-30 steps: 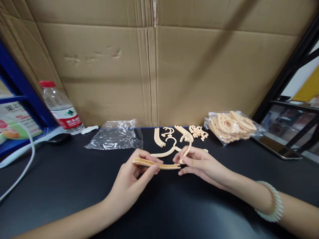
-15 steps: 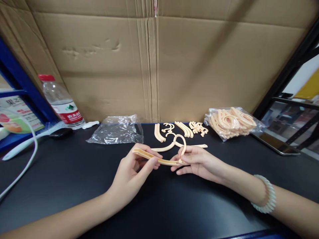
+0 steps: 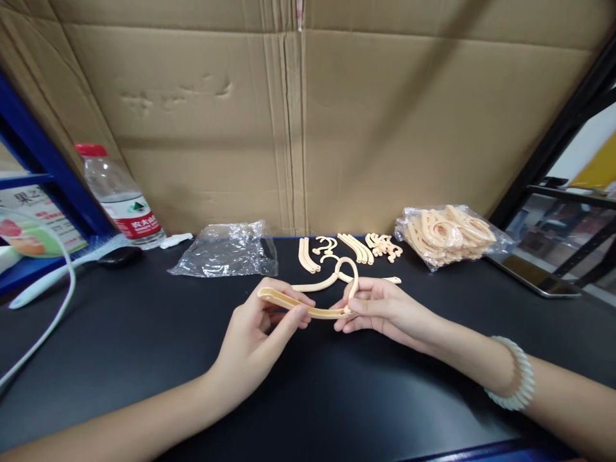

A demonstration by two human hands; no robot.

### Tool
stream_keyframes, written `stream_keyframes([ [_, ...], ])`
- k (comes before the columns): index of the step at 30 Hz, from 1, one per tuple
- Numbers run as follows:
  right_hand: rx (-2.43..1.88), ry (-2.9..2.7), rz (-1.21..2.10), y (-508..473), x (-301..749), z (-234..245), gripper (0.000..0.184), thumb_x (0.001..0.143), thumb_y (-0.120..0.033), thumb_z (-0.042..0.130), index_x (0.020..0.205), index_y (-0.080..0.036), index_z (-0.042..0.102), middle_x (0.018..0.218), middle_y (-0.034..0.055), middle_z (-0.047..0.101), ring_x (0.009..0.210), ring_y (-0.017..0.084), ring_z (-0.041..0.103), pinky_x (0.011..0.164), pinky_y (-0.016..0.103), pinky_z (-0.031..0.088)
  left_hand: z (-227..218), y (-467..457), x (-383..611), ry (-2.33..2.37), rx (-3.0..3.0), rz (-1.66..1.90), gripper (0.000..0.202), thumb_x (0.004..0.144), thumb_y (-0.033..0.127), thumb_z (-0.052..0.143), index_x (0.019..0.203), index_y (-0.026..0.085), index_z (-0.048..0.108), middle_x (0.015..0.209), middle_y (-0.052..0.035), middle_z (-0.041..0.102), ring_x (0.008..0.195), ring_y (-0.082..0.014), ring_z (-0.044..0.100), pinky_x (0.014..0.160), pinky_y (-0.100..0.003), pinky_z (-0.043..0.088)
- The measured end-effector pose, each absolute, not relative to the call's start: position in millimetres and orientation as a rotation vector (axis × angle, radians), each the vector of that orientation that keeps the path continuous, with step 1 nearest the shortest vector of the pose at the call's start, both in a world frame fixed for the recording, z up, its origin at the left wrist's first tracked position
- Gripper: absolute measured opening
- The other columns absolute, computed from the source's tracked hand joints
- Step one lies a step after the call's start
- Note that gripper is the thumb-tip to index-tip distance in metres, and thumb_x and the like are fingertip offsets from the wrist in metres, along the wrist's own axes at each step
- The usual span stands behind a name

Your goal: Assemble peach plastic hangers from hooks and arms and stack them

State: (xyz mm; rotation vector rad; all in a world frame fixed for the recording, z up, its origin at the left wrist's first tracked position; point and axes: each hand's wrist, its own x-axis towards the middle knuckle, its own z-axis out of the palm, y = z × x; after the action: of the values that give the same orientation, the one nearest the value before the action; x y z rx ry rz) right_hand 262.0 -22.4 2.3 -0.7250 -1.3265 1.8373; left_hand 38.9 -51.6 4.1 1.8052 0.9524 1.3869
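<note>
My left hand (image 3: 257,337) is closed on a beige plastic hanger arm (image 3: 327,314), thumb in front and fingers behind, its hollow side toward me. A curved beige hanger hook (image 3: 355,277) rises from the arm's right end. My right hand (image 3: 387,312) pinches the hook's lower end where it meets the arm; the fingertips partly cover that joint. Just behind, another beige hanger (image 3: 315,287) lies on the black table (image 3: 308,398), partly hidden by the hook and my right hand.
Loose hanger arms (image 3: 355,249), hooks (image 3: 326,244) and small clip-like pieces (image 3: 382,246) lie at the back. Right of them is a bag of beige parts (image 3: 447,237), then a phone-like slab (image 3: 534,279). Leftward are a clear plastic bag (image 3: 221,250), a bottle (image 3: 122,199) and a brush (image 3: 72,273).
The fingers of my right hand have drawn closer together beneath the joint. The hanger arm and hook stay almost in place, and my left hand keeps its hold.
</note>
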Motion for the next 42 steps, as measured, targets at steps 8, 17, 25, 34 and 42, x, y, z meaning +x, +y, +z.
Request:
stream_keyframes([
  [8, -0.748, -1.295, 1.824, -22.5, 260.5, 0.6, 0.023, 0.075, -0.029, 0.078, 0.082, -0.014, 0.062, 0.094, 0.0087, 0.069, 0.084, 0.020, 0.070, 0.081, 0.034, 0.055, 3.7, -51.8, 39.6, 0.935, 1.882, 1.396, 0.004, 0.087, 0.019, 0.058, 0.091, 0.020, 0.057, 0.091, -0.0029, 0.068, 0.068, -0.0136, 0.067, 0.065, -0.025, 0.057],
  [17, -0.730, -1.300, 1.860, -20.5, 262.8, -2.1, 0.022, 0.075, -0.027, 0.078, 0.087, -0.014, 0.064, 0.100, 0.0104, 0.070, 0.091, 0.023, 0.070, 0.088, 0.039, 0.053, -0.6, -53.7, 33.6, 0.972, 2.136, 1.453, 0.015, 0.085, 0.011, 0.061, 0.095, 0.023, 0.060, 0.092, -0.0001, 0.069, 0.082, -0.0148, 0.069, 0.072, -0.024, 0.056],
  [25, -0.703, -1.299, 1.887, -20.9, 263.4, -1.1, 0.022, 0.076, -0.026, 0.077, 0.086, -0.015, 0.061, 0.105, 0.0110, 0.069, 0.094, 0.025, 0.070, 0.087, 0.038, 0.054, 0.6, -54.9, 32.9, 0.903, 2.247, 1.504, 0.019, 0.084, 0.007, 0.062, 0.095, 0.023, 0.060, 0.095, -0.0006, 0.071, 0.089, -0.0172, 0.069, 0.078, -0.028, 0.056],
  [34, -0.692, -1.357, 1.774, -22.1, 261.4, -0.7, 0.022, 0.078, -0.027, 0.075, 0.084, -0.015, 0.058, 0.099, 0.0089, 0.070, 0.089, 0.022, 0.071, 0.081, 0.033, 0.055, -1.4, -53.5, 31.2, 0.810, 2.271, 1.513, 0.021, 0.085, 0.004, 0.060, 0.097, 0.022, 0.059, 0.097, -0.0016, 0.070, 0.093, -0.0162, 0.068, 0.082, -0.028, 0.055],
  [42, -0.737, -1.405, 1.643, -26.6, 258.1, 1.8, 0.024, 0.078, -0.030, 0.075, 0.081, -0.015, 0.057, 0.093, 0.0084, 0.071, 0.081, 0.020, 0.072, 0.074, 0.029, 0.056, -1.2, -54.8, 32.9, 0.904, 2.169, 1.460, 0.020, 0.087, 0.007, 0.059, 0.097, 0.024, 0.055, 0.096, 0.0005, 0.068, 0.092, -0.0147, 0.068, 0.082, -0.027, 0.055],
])
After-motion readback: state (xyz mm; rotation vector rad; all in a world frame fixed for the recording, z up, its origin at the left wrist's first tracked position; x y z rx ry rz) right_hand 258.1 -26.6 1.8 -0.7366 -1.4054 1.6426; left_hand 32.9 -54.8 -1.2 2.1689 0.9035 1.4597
